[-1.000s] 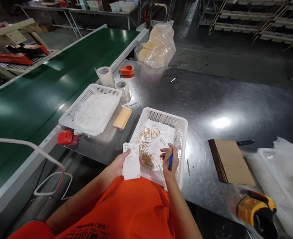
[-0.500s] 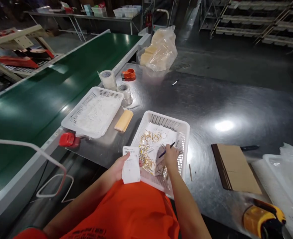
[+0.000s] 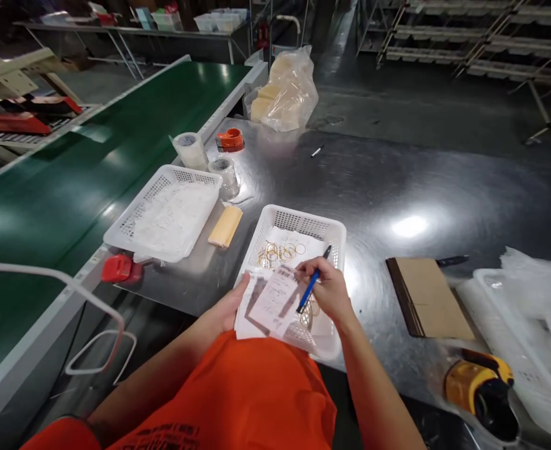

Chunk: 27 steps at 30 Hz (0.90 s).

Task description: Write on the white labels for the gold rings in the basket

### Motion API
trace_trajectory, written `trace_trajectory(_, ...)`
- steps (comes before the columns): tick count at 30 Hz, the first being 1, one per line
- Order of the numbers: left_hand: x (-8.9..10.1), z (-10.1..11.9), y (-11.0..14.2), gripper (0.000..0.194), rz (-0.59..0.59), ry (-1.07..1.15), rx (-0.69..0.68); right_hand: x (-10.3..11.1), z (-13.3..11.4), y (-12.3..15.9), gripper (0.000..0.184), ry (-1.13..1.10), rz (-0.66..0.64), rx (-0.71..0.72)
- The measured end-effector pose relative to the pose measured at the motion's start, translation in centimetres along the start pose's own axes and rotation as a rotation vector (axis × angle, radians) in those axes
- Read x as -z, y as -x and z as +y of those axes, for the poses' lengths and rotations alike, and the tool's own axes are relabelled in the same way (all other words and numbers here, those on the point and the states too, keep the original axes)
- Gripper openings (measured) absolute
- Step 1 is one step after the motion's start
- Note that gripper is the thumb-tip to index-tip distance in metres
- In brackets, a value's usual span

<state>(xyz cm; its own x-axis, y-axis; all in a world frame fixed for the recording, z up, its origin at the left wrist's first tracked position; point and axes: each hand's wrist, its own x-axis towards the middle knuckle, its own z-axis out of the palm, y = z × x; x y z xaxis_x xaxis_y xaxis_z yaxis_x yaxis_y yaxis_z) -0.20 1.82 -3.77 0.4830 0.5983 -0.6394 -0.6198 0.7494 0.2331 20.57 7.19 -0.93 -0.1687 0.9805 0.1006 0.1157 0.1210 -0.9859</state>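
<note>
My left hand [image 3: 226, 310] is closed on a stack of white paper slips [image 3: 243, 319], low over the near left corner of a white perforated basket [image 3: 340, 232]. In my right hand [image 3: 329, 289] is a blue pen [image 3: 309, 291], its lower end pointing down and left. The same hand pinches the top edge of a printed slip with a barcode [image 3: 275, 300], which lies partly over the stack. Inside the basket, yellow rubber bands [image 3: 280, 252] rest on white paper [image 3: 306, 242]. The slips and my right hand hide part of the basket's contents.
Left stands another white basket [image 3: 111, 234] with white contents, beside a tan folded bundle [image 3: 225, 226]. Tape rolls [image 3: 191, 150] and an orange tape dispenser [image 3: 230, 140] sit behind. Cardboard sheets [image 3: 432, 300] and a yellow-black tape dispenser [image 3: 479, 384] are right. A green conveyor [image 3: 130, 131] runs alongside.
My right hand has risen from inside the basket and now holds a printed slip along with the pen. That slip has come over the stack in my left hand. The view has shifted slightly.
</note>
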Motion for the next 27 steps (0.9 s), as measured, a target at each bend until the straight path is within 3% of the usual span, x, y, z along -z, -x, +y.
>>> trace_trajectory(5,-1.6,-1.1,0.2,0.073,-0.103,-0.02,0.123,-3.7,0.3,1.2,0.01,0.176,-0.131,0.072)
trace_trajectory(10,-1.4,-1.3,0.7,0.076,-0.126,0.016,0.076,-4.7,0.9,2.1,0.014,0.284,-0.095,0.083)
trace_trajectory(14,-1.8,-1.4,0.9,0.066,-0.109,-0.006,0.148,-4.9,1.0,2.4,0.017,0.345,-0.026,0.163)
trace_trajectory(17,-2.3,-1.5,1.0,0.058,-0.093,-0.024,0.175,-5.2,1.4,2.6,0.018,0.3,0.023,0.166)
trace_trajectory(22,-2.1,-1.8,0.8,0.057,-0.059,-0.049,0.186,-5.3,1.8,3.1,0.014,0.169,0.023,-0.008)
trace_trajectory(25,-1.5,-1.8,0.6,0.059,-0.061,-0.027,0.162,-4.7,0.9,3.7,0.012,0.074,0.148,-0.03)
trace_trajectory(27,-1.1,-1.7,0.5,0.063,-0.071,-0.009,0.164,-4.4,0.0,4.4,0.023,-0.084,0.202,-0.009)
